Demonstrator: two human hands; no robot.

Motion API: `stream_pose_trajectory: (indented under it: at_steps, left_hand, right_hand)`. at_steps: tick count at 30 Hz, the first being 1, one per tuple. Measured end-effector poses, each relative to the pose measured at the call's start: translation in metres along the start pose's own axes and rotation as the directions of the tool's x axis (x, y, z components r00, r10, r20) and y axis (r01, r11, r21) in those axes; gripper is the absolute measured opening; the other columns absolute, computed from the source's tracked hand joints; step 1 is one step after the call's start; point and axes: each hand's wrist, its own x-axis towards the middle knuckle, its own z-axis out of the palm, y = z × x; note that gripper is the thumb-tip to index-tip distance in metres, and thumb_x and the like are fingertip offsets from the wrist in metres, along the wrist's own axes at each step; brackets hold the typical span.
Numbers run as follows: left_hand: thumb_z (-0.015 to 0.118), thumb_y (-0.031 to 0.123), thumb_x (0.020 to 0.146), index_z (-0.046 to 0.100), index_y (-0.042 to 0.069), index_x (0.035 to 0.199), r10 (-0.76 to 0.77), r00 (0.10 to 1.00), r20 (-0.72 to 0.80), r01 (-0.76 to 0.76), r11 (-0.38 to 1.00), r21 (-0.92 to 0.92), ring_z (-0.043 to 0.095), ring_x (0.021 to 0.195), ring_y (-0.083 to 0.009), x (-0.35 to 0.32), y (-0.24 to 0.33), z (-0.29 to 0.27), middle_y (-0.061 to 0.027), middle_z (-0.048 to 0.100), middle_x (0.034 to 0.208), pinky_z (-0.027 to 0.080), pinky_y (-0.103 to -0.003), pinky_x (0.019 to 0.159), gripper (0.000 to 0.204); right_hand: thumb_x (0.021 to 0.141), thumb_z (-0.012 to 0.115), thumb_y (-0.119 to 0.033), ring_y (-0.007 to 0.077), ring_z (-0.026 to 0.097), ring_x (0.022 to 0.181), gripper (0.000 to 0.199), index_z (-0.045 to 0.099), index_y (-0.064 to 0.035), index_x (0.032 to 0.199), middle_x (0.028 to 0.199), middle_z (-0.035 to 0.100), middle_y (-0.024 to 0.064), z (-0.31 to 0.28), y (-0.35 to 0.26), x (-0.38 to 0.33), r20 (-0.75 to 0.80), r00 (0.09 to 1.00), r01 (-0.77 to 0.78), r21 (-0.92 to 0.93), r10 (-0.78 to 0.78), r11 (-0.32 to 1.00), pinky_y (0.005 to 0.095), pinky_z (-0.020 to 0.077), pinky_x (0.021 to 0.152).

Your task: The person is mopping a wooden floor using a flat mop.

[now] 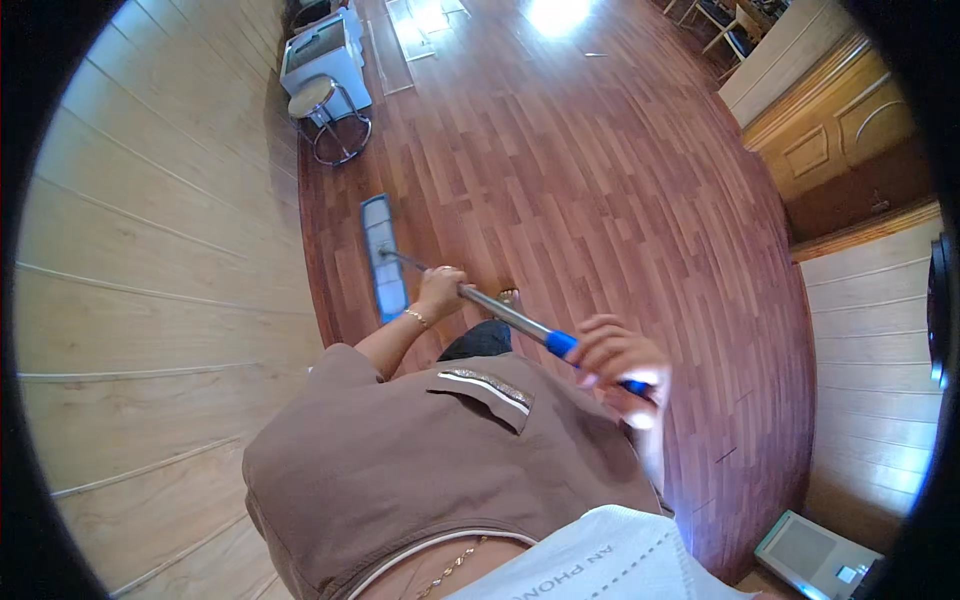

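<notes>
A flat mop (511, 317) with a metal pole slants across in front of my body. My left hand (442, 292), with a bracelet at the wrist, is wrapped round the lower part of the pole. Higher up, my right hand (617, 358) is closed on the blue grip, slightly blurred. The mop's long blue and white head (381, 255) lies on the wood floor (560, 190) at the left, close to the wall and roughly parallel with it.
A pale panelled wall (170, 300) runs along the left. Ahead on that side are a round stool (316, 98) and a white cabinet (327, 55). A wooden door (840, 140) stands at the right; a boxy grey-white appliance (815, 555) is at the lower right.
</notes>
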Motion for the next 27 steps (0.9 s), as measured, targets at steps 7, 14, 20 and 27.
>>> stream_pose_trajectory:
  at_steps: [7,14,20,27]
  left_hand:
    - [0.065,0.036,0.082,0.069,0.01,0.078,-0.239,0.97,0.041,0.237,0.97,0.053,0.061,0.097,-0.033,-0.008,-0.061,0.016,-0.0127,0.065,0.09,0.05,-0.049,0.078,0.026]
    - [0.066,0.034,0.08,0.067,0.01,0.075,-0.091,0.99,0.11,0.087,0.995,0.046,0.062,0.091,-0.0341,0.051,-0.045,0.026,-0.0129,0.066,0.084,0.051,-0.046,0.078,0.026]
    - [0.067,0.02,0.065,0.063,0.012,0.066,0.379,0.897,0.227,-0.353,0.924,-0.149,0.062,0.086,-0.0324,0.114,0.042,0.051,-0.0126,0.064,0.076,0.05,-0.046,0.074,0.009]
    - [0.065,0.026,0.067,0.052,0.013,0.064,0.798,0.547,0.253,-0.613,0.588,-0.528,0.059,0.076,-0.0332,0.161,0.203,0.062,-0.0085,0.056,0.069,0.044,-0.047,0.065,0.019]
  right_hand:
    - [0.088,0.053,-0.01,0.0265,0.061,0.09,0.018,0.059,-0.0019,0.073,0.076,0.062,0.0081,0.017,0.049,0.001,-0.066,0.966,-0.232,0.208,0.25,0.95,0.0411,0.0428,0.086]
    - [0.089,0.048,-0.015,0.0267,0.061,0.079,0.027,0.051,-0.0027,0.065,0.071,0.059,0.0092,-0.016,0.046,0.007,-0.223,0.948,-0.201,0.133,0.227,0.97,0.0427,0.045,0.08]
    - [0.078,0.055,-0.018,0.027,0.066,0.067,0.02,0.051,-0.0071,0.063,0.065,0.062,0.0066,-0.035,-0.026,-0.012,-0.407,0.913,-0.07,-0.208,-0.022,0.976,0.0413,0.0454,0.07]
    - [0.087,0.061,-0.033,0.024,0.065,0.06,0.031,0.054,-0.0101,0.068,0.062,0.061,0.0047,-0.011,-0.128,-0.032,-0.461,0.862,-0.232,-0.728,-0.211,0.645,0.0388,0.0463,0.063]
